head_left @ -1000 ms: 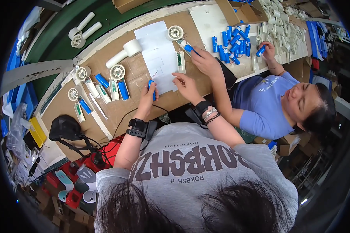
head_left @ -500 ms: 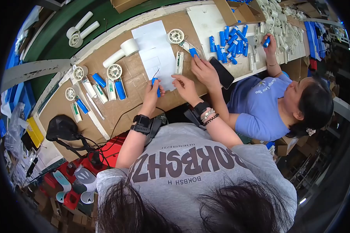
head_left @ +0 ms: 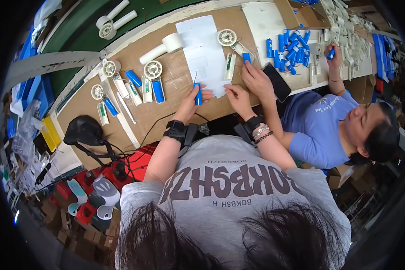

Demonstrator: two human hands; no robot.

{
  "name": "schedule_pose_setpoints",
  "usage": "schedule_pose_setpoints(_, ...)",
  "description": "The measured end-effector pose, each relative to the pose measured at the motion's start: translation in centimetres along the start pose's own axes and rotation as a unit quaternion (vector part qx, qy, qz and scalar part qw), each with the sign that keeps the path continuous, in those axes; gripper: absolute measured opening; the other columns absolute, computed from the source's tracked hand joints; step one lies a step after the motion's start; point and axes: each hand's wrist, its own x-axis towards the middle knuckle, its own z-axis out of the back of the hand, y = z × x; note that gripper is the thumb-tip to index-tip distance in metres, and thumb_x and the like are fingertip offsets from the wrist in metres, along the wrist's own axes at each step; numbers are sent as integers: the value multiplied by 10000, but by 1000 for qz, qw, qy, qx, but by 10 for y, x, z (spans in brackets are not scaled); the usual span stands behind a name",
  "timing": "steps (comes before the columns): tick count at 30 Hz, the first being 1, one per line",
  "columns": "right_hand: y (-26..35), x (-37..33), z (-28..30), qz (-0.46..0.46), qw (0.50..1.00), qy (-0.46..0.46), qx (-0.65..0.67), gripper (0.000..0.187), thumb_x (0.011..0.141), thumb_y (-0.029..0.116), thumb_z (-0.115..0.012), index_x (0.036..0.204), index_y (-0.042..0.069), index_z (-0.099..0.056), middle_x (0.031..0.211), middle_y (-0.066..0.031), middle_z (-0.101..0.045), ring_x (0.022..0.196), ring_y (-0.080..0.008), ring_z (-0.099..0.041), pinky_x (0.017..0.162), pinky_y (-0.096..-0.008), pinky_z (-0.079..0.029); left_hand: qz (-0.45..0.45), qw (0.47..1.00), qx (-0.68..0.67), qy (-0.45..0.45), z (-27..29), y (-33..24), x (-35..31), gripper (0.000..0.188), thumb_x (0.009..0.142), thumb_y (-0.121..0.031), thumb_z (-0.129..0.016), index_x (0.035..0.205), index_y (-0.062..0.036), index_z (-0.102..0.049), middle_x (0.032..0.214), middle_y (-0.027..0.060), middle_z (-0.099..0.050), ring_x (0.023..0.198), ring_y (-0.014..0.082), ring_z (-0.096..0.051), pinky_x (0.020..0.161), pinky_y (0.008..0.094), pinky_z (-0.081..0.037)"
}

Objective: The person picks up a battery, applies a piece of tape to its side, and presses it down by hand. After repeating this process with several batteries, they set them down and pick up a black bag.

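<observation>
Bench [head_left: 258, 22] — cardboard [head_left: 172, 72], paper [head_left: 200, 40] | green surface [head_left: 78, 35] beyond | left fingers [head_left: 206, 94] — blue cylinder [head_left: 198, 97]

Head view under even, diffuse light, apparently from overhead. The workbench [head_left: 177, 77] is moderately bright, with soft, weak shadows; the paper sheets [head_left: 201, 49] form its palest area. Cardboard boxes [head_left: 92, 235] below recede into dimness. Fisheye distortion bows the metal beam [head_left: 54, 65]. Detail softens toward the black rim, where a light streak [head_left: 16, 217] glares.
</observation>
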Motion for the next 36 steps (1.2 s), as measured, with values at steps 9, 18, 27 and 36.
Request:
schedule_pose_setpoints(9, -2, -4, -2, -101, 992, 34, 71, 203, 810, 76, -561, 999, 14, -601, 793, -73, -603, 693, -127, -559, 635, -223, -444, 12, 999, -13, 32, 4, -4, 0, 399, 933, -345, -344, 1138, -15, -435, 1042, 154, -575, 954, 221, -571, 810, 303, -450)
schedule_pose_setpoints(18, 13, 6, -17, -58, 994, 76, 58, 334, 790, 85, -556, 1114, 11, -523, 882, -91, -573, 751, -157, -563, 665, -253, -455, -128, 961, 128, -208, -12, -15, -21, 285, 918, -332, -406, 945, -60, -487, 804, 17, -549, 724, 113, -535, 664, 237, -439)
schedule_pose_setpoints(27, 22, 10, -18, -17, 986, 141, -85, 368, 771, 58, -558, 1135, 97, -516, 897, -88, -512, 768, -189, -560, 670, -280, -462, -43, 960, 52, -272, -18, -19, -15, 301, 903, -361, -428, 922, -68, -492, 794, 2, -524, 703, 103, -507, 591, 253, -428)
schedule_pose_setpoints(36, 44, 15, -38, 89, 960, 204, -171, 326, 764, 152, -591, 1086, 174, -547, 919, -70, -505, 792, -249, -561, 655, -341, -467, -16, 974, 32, -225, -5, -24, -15, 251, 880, -306, -490, 848, -58, -517, 731, 18, -533, 640, 114, -520, 534, 237, -418)
